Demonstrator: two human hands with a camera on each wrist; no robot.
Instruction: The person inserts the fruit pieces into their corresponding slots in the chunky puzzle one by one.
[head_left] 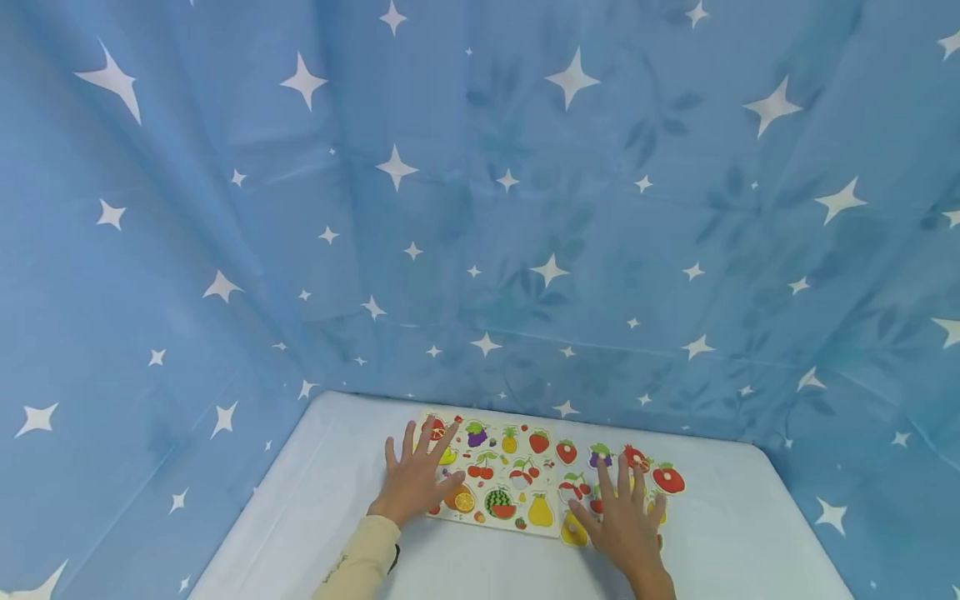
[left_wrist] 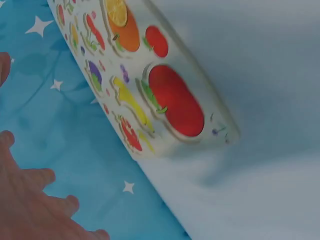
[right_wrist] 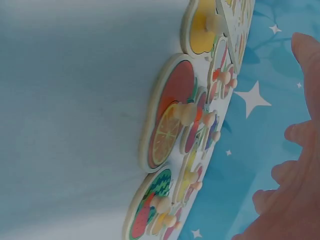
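Note:
A pale wooden fruit puzzle board (head_left: 494,427) lies on the white table. My left hand (head_left: 412,479) is over its left side, fingers spread, holding nothing. In the left wrist view that hand (left_wrist: 35,210) shows at lower left, apart from the board's red apple picture (left_wrist: 177,102). To the right of the board lie several loose fruit pieces with knobs. My right hand (head_left: 626,521) hovers spread over them, partly covering some. In the right wrist view, an orange piece (right_wrist: 166,137), a watermelon piece (right_wrist: 142,217) and a yellow piece (right_wrist: 200,32) lie flat, away from the right hand (right_wrist: 300,180).
The white table (head_left: 750,533) has rounded far corners. A blue curtain (head_left: 450,208) with white stars hangs behind it and along both sides. A red apple piece (head_left: 667,478) and a strawberry piece (head_left: 566,452) lie among the far loose pieces.

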